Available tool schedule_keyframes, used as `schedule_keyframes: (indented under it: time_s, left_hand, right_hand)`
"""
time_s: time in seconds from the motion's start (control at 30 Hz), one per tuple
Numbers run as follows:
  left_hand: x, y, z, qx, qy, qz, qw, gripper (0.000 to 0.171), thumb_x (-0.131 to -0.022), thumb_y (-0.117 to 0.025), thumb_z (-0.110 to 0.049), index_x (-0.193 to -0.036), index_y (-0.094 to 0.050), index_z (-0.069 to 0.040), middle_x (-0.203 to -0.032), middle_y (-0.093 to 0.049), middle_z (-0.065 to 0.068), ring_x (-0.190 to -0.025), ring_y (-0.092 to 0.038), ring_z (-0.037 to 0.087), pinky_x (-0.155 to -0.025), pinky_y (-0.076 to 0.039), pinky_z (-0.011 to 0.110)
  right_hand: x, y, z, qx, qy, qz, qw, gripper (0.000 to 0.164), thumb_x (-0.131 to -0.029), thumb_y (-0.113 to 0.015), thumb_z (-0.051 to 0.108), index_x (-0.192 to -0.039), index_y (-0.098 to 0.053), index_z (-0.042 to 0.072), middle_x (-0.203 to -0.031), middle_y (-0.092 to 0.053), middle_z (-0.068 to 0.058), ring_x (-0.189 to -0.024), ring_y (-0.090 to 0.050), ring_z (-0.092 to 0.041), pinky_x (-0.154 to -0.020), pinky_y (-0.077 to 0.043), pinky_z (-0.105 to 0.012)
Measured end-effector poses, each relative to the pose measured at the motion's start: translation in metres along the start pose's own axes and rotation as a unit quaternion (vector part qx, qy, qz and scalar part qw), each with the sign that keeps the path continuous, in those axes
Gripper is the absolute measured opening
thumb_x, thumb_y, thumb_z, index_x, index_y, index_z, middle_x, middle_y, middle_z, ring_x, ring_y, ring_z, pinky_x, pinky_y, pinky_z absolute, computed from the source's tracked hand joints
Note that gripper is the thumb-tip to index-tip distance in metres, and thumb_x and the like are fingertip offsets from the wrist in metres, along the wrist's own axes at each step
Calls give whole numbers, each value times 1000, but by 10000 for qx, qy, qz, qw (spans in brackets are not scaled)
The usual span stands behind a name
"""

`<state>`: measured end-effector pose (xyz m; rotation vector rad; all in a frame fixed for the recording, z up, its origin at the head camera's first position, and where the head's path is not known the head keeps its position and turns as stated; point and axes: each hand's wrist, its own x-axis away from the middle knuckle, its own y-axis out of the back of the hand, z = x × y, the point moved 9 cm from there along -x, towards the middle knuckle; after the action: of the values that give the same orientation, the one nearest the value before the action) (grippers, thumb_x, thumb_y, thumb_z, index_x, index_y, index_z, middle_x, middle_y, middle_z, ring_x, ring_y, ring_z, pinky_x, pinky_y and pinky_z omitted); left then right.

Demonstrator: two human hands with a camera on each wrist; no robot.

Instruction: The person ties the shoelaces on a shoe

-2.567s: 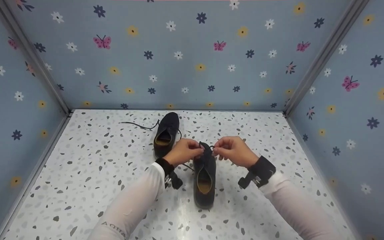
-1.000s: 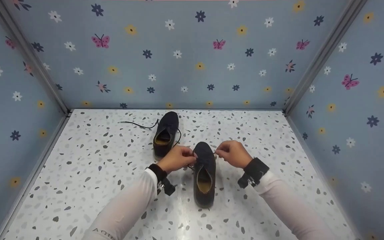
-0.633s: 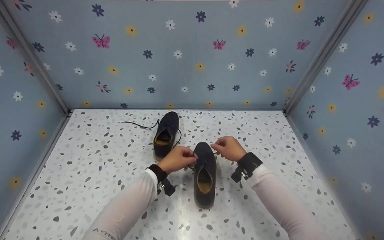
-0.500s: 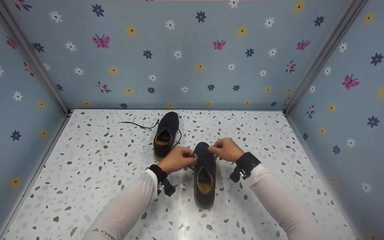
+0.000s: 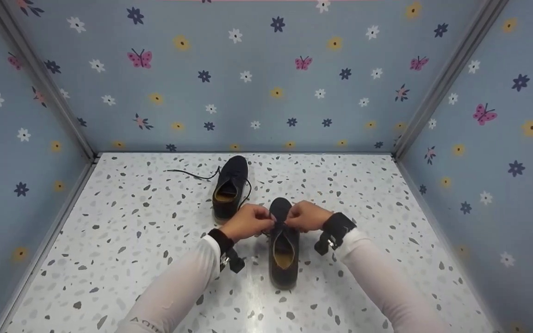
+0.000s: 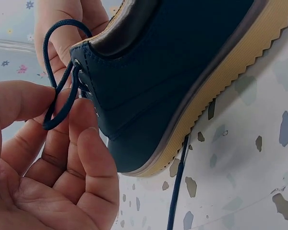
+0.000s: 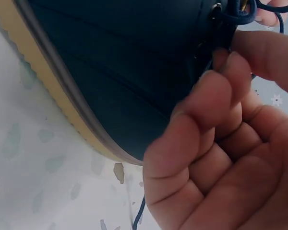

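A dark blue lace-up shoe [image 5: 284, 279] stands upright on the floor, toe away from me. My left hand [image 5: 248, 220] is at the left side of its lacing. In the left wrist view, thumb and fingers pinch a loop of dark blue shoelace [image 6: 74, 91] coming from the top eyelets. At the right side of the lacing is my right hand [image 5: 309, 216], its fingers curled. Thumb and fingertips pinch together there in the right wrist view, beside the shoe's eyelet edge [image 7: 216, 12]; the bit of lace between them is mostly hidden.
A matching second shoe [image 5: 226, 209] stands farther back on the left, its loose lace [image 5: 192, 174] trailing leftward over the speckled white floor [image 5: 123, 240]. Blue flower-patterned walls [image 5: 257, 83] enclose the back and both sides.
My right hand has come left and nearer, from beside the shoe's toe to over its lacing. The left hand moved down from the toe earlier and has since stayed nearly still.
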<state>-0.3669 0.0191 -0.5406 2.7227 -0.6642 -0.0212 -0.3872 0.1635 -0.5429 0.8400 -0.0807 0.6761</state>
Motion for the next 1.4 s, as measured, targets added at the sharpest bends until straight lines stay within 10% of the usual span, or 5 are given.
schedule_keyframes:
  time_s: [0.27, 0.5, 0.7, 0.87, 1.4]
  left_hand:
    - [0, 1, -7, 444, -12, -19, 9990, 13, -88, -68, -19, -91, -73, -7, -84, -69, 23, -59, -56, 13, -50, -45, 22]
    - [-2, 0, -6, 857, 96, -61, 9963, 27, -92, -65, -25, -99, -70, 0, -103, -66, 33, -81, -67, 31, -79, -56, 52]
    - [3, 7, -23, 819, -237, -295, 9959, 23, -94, -64, -19, -100, -70, 3, -100, -67, 29, -75, -64, 16, -71, -56, 35]
    - [13, 11, -47, 795, -561, -80, 9952, 24, -94, -59, -6, -107, -63, 13, -111, -64, 31, -94, -61, 44, -74, -54, 34]
    - [2, 35, -32, 2130, -310, -336, 9760, 39, -101, -49, -33, -109, -59, 3, -112, -69, 18, -97, -65, 36, -73, -52, 32]
  right_hand:
    - [5, 21, -4, -508, 82, -813, 9954, 28, -90, -61, 21, -89, -67, -7, -59, -56, 5, -51, -51, -7, -49, -42, -22]
    - [17, 49, -16, -1142, 44, -1552, 9813, 26, -94, -57, 22, -93, -64, -3, -67, -59, 1, -55, -55, -9, -52, -47, -23]
    - [32, 70, -26, -2048, 136, -2013, 9578, 26, -98, -56, 23, -92, -60, -2, -70, -57, 0, -59, -55, -12, -58, -49, -25]
    - [47, 83, -30, -2472, 188, -2258, 9421, 24, -99, -56, 25, -92, -59, 2, -75, -57, -3, -64, -54, -15, -61, -49, -28]
    - [76, 98, -48, -3325, 113, -2461, 9103, 34, -101, -52, 23, -105, -53, -11, -82, -57, -6, -67, -55, -17, -63, -52, -29]
